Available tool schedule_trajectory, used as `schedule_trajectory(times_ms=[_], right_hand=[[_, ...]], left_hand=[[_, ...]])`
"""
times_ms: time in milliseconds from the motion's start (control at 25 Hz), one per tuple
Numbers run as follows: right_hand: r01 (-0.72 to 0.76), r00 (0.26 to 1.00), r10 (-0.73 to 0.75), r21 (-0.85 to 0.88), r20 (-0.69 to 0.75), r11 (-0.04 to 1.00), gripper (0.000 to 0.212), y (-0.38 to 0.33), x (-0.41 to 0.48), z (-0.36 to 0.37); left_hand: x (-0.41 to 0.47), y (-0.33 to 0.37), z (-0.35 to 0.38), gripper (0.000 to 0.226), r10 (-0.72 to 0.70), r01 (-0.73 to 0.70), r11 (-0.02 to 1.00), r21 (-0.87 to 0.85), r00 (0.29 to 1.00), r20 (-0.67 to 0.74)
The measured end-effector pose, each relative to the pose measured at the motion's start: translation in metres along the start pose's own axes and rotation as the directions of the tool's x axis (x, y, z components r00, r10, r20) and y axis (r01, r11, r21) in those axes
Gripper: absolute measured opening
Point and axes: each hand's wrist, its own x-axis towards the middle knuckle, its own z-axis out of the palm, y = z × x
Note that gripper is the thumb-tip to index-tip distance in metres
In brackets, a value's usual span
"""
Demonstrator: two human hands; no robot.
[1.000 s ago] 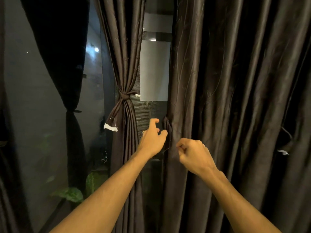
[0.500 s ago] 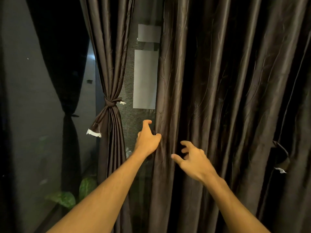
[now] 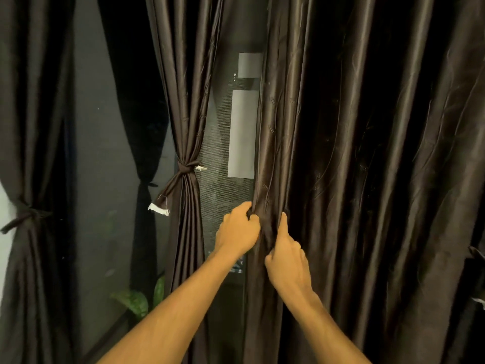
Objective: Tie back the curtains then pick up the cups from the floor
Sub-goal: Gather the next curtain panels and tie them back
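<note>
A wide dark brown curtain [image 3: 367, 179] hangs loose over the right half of the view. My left hand [image 3: 237, 229] grips its left edge at waist height. My right hand [image 3: 284, 254] pinches the folds just beside it, thumb up. A narrower curtain [image 3: 185, 114] in the middle is gathered and tied with a knotted fabric band [image 3: 183, 169]. Another tied curtain [image 3: 29, 153] hangs at the far left with its own band [image 3: 25, 218]. No cups show in this view.
Dark window glass [image 3: 105, 153] lies behind the curtains, with a strip of it [image 3: 223, 127] between the middle and right ones. Green plant leaves [image 3: 136, 302] sit low at the left. A loose tie-back end [image 3: 476, 258] hangs at the right edge.
Both hands moved together onto the right curtain's left edge and closed on the fabric. The right hand opened half a second ago, then pinched the folds. The view shifted right and down.
</note>
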Motion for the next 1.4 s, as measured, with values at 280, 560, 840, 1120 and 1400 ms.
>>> schedule_trajectory(times_ms=[280, 560, 840, 1120, 1400], right_hand=[[0.102, 0.988, -0.122, 0.203, 0.091, 0.974, 0.103, -0.02, 0.003, 0.025], [0.0, 0.995, -0.014, 0.136, 0.102, 0.991, 0.038, -0.017, 0.015, 0.044], [0.008, 0.999, -0.01, 0.037, 0.032, 0.999, 0.028, -0.011, 0.019, 0.066], [0.126, 0.99, -0.124, -0.028, 0.066, 0.992, 0.025, 0.004, 0.023, 0.062], [0.27, 0.925, -0.297, -0.139, -0.236, 0.953, 0.036, 0.019, 0.013, 0.003]], left_hand=[[-0.015, 0.012, -0.002, 0.025, 0.071, -0.057, 0.989, 0.135, 0.992, -0.108], [-0.003, 0.009, -0.009, 0.042, 0.096, -0.108, 0.975, 0.196, 0.993, 0.073], [0.013, -0.002, -0.005, 0.036, 0.132, -0.156, 0.942, 0.297, 0.986, 0.098], [0.015, 0.003, 0.003, 0.023, 0.189, -0.202, 0.901, 0.385, 0.979, 0.072], [0.017, 0.009, 0.005, 0.028, 0.125, -0.147, 0.873, 0.465, 0.989, 0.078]])
